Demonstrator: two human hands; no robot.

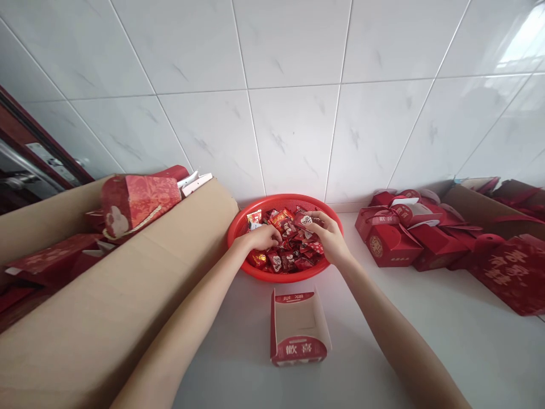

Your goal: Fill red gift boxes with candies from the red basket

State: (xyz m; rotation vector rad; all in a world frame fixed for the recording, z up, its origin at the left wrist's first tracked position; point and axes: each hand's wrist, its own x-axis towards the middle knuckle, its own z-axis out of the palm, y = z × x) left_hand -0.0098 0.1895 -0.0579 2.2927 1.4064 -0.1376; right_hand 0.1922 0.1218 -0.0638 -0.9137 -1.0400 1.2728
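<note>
A red plastic basket (286,278) stands against the wall, filled with wrapped candies (289,262) in red, dark red and gold. My right hand (327,234) is over its right side, thumb and fingers pinching a dark red wrapped candy (304,220) with white print. Inside the left part of the basket, my left hand (264,237) reaches down among the candies with its fingers curled. Whatever those fingertips hold, if anything, is hidden. In front of the basket, an open red gift box (300,351) lies on the white surface with its flaps spread, showing a bare beige inside.
On the left, a long cardboard box (170,272) holds red gift boxes (140,201). Several folded red gift boxes (394,244) sit at the right, beside another cardboard box (472,207). A white tiled wall (293,136) rises behind the basket.
</note>
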